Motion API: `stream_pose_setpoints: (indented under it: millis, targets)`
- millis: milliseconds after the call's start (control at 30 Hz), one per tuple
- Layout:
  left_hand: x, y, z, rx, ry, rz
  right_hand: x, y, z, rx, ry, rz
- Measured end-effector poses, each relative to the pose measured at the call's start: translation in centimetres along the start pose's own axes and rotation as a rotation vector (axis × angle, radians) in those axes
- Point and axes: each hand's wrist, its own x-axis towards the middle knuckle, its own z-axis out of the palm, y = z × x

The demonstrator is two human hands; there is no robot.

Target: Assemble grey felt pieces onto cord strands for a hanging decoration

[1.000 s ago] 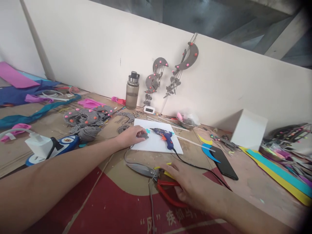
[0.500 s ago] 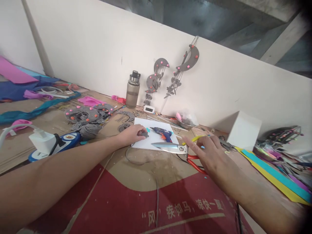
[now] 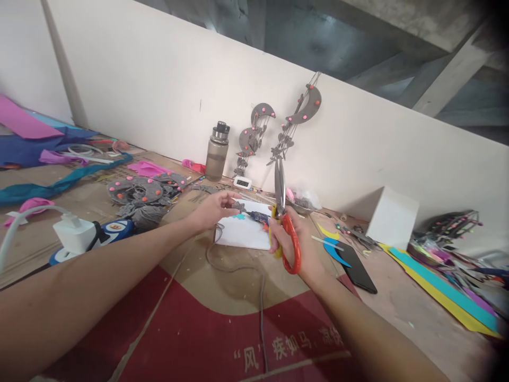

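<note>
- Our right hand [image 3: 296, 239] grips the scissors [image 3: 283, 212], blades upright and closed, over the white board's [image 3: 242, 236] right edge;
- our left hand [image 3: 212, 209] pinches a grey piece [image 3: 238, 206] above its far edge.

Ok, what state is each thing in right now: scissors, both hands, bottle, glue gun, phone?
scissors: lifted, blades up and shut
right hand: gripping the scissors' red handles
left hand: pinching a small grey piece above the white board
bottle: upright, capped
glue gun: lying on the white board
phone: flat, screen dark
</note>
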Motion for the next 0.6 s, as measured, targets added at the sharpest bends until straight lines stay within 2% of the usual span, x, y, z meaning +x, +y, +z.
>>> stream_pose_setpoints:
  millis: [167, 333, 467, 600]
  targets:
    - [-0.2, 1.6, 0.2, -0.333, -0.041, -0.048, 1.6, 2.5, 1.7, 0.14, -0.005, 0.027]
    - [-0.3, 1.7, 0.3, -0.573, -0.029, -0.127, 1.5, 5.6, 1.9, 0.048, -0.056, 0.016]
    - [-0.2, 1.5, 0.1, -0.606, -0.045, -0.137, 1.4, 6.5, 1.9, -0.08, -0.095, -0.04]
    - [-0.1, 1.4, 0.1, -0.567, -0.032, -0.109, 1.4, 6.6, 2.3, -0.087, -0.1, -0.048]
